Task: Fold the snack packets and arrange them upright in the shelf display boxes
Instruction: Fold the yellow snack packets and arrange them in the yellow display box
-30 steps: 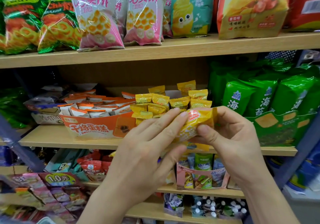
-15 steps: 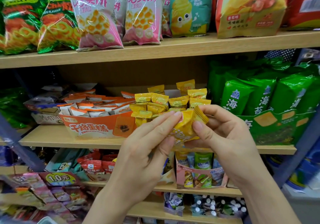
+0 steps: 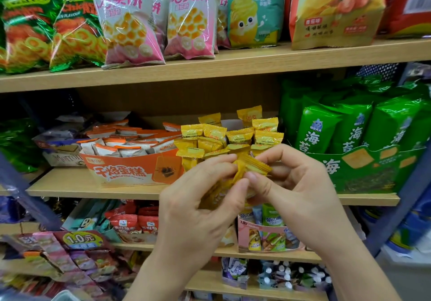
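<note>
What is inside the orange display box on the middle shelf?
The orange display box holds white packets with orange ends, lying and leaning. Its front wall hides their lower parts and the box floor.

Held packet (image 3: 253, 169): golden yellow, ribbed crimp at the end. Yellow packets (image 3: 240, 135) behind it: same yellow, orange print, zigzag edges. Orange display box (image 3: 130, 172): orange, white characters, brown cake picture. White packets (image 3: 121, 148) in it: white with orange ends. Seaweed packs (image 3: 354, 125): bright green, white characters. Green display box (image 3: 363, 172): darker green, tan cracker squares. Top row: 2 front pink bags (image 3: 130, 20), pink and beige, pink lettering, yellow honeycomb-pattern balls; teal bag (image 3: 254, 9), yellow cartoon figure; red-orange bag (image 3: 335, 9), yellow chips, red tomatoes; green foil bags (image 3: 28, 27), orange rings. Shelf boards (image 3: 233, 65): pale wood tone. Lower down: red packets (image 3: 133, 221), pink box (image 3: 268, 237).
</note>
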### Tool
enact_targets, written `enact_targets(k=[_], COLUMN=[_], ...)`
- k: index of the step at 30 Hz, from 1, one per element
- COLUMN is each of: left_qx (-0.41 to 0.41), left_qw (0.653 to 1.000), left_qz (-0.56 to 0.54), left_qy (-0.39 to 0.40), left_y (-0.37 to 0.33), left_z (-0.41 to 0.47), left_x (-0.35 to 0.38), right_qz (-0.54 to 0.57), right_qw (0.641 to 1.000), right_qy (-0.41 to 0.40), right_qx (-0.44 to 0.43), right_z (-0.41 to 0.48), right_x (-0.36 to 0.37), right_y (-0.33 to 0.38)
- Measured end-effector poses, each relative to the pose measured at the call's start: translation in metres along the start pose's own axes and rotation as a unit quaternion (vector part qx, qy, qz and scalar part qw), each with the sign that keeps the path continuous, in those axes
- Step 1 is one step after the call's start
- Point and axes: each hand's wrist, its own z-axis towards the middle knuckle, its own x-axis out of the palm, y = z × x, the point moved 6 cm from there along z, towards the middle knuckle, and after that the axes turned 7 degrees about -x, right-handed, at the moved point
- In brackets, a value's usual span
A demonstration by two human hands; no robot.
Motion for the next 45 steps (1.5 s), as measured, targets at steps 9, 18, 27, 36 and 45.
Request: enact_targets(k=[9,18,27,36,45], left_qx=[-0.164,-0.229,-0.284,-0.233,-0.257], left_qw=[0.972,0.944,0.882,0.949,0.921], left_qz=[-0.168,-0.234,-0.365,-0.211,-0.286], left_qy=[0.000,0.042,-0.089,0.039,-0.068], left_y=[0.008,0.006,0.016,0.014,0.024], left_z=[0.003,0.003,0.000,0.006,0.002], left_x=[-0.005,-0.004,-0.011,-0.015,-0.017], right_qz=[-0.089,-0.082,-0.004,-0.041,-0.112], right_qw=[0.995,0.995,1.000,0.999,0.991], right_qy=[0.022,-0.001,0.009,0.012,0.046], right_qx=[-0.025,-0.059,0.001,-0.012,-0.058], right_z=[0.000,-0.003,-0.006,-0.009,-0.010], right_x=[-0.001,-0.001,0.009,0.010,0.021], right_y=[0.007,0.014,-0.004,0.000,0.001])
